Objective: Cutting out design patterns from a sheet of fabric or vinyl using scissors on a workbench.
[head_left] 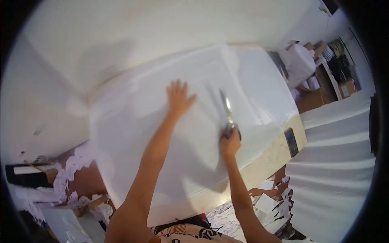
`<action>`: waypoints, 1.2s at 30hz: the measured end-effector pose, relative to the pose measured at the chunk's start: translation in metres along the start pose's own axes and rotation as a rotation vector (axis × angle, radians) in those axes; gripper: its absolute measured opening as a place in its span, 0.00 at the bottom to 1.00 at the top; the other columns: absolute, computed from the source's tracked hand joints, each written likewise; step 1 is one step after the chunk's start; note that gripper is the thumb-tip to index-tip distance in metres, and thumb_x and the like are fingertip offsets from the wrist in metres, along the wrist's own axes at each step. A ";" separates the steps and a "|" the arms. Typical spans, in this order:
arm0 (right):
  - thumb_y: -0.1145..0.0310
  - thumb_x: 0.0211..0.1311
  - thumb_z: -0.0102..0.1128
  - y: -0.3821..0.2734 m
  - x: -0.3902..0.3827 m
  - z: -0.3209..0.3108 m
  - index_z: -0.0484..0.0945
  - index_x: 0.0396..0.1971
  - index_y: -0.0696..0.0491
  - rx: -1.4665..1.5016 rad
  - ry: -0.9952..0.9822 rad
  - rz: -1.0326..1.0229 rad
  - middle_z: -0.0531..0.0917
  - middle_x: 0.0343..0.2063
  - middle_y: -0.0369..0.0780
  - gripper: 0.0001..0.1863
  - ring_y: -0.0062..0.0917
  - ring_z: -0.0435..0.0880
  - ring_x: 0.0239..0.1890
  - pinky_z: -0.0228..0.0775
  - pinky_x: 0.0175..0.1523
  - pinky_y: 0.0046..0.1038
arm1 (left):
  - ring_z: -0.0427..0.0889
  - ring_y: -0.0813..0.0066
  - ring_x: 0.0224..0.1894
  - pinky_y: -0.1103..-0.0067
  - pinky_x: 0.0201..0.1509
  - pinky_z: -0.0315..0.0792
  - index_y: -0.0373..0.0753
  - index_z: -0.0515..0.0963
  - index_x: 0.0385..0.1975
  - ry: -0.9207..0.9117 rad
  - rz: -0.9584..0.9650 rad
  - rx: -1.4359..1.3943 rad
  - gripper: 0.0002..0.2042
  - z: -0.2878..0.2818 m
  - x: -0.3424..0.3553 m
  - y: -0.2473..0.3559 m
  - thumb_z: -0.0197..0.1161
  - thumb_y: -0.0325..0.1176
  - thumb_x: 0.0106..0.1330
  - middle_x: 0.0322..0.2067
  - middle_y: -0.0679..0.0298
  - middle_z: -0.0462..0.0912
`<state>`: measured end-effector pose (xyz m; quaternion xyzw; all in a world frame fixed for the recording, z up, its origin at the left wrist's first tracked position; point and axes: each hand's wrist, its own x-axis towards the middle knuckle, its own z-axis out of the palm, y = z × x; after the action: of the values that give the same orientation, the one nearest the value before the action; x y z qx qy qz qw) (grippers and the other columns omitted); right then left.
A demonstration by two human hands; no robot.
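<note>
Sheet (pixel 133 117) bluish-wht; scissors (pixel 228 107) silver & blk; tabletop (pixel 265 162) cream; phone (pixel 291 142) dk; floor (pixel 86 180) red-brn.

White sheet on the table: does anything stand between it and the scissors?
Nothing visible. The scissors in the right hand point across the white sheet; the left hand is spread to their left, and the phone lies to their right.

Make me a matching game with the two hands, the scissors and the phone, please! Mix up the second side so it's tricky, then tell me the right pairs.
Things:
1. Left hand
2. Right hand
3. Scissors
4. Phone

Where or how:
A. Shiny metal, pointing away from the person
B. Dark, lying on the bare strip of the table
C. Fingers spread out over the white sheet
D. Holding a cutting tool

Right pairs: 1-C, 2-D, 3-A, 4-B.
</note>
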<state>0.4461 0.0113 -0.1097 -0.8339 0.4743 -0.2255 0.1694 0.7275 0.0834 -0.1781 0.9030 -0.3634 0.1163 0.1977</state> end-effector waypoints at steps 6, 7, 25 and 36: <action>0.63 0.56 0.71 0.031 -0.023 0.010 0.72 0.61 0.57 0.027 0.004 0.022 0.83 0.42 0.45 0.33 0.41 0.83 0.45 0.75 0.50 0.40 | 0.47 0.50 0.78 0.47 0.76 0.39 0.50 0.62 0.73 -0.241 0.309 -0.134 0.38 0.082 0.058 0.105 0.48 0.66 0.69 0.75 0.54 0.53; 0.61 0.56 0.71 0.034 -0.028 0.011 0.73 0.59 0.57 0.013 0.025 0.020 0.83 0.43 0.45 0.32 0.41 0.83 0.46 0.74 0.51 0.40 | 0.46 0.51 0.78 0.47 0.76 0.39 0.51 0.61 0.73 -0.280 0.204 -0.085 0.37 0.089 0.055 0.113 0.48 0.66 0.69 0.75 0.55 0.53; 0.46 0.49 0.78 0.068 -0.048 0.026 0.81 0.35 0.58 0.186 0.333 -0.207 0.86 0.34 0.45 0.29 0.42 0.85 0.34 0.75 0.43 0.40 | 0.56 0.49 0.75 0.50 0.74 0.53 0.48 0.71 0.65 -0.430 0.061 -0.299 0.25 -0.302 -0.513 -0.025 0.63 0.42 0.69 0.73 0.54 0.58; 0.74 0.62 0.68 -0.195 -0.508 -0.137 0.74 0.19 0.55 0.686 -0.258 -0.555 0.74 0.13 0.32 0.13 0.13 0.69 0.16 0.62 0.23 0.20 | 0.75 0.48 0.60 0.63 0.64 0.68 0.35 0.79 0.52 0.134 -0.705 -0.079 0.17 -0.625 -0.997 -0.111 0.67 0.32 0.64 0.57 0.51 0.78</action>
<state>0.2841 0.5381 -0.0071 -0.8464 0.1060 -0.3005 0.4266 0.0567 1.0408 -0.0019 0.9548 -0.0199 0.0857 0.2839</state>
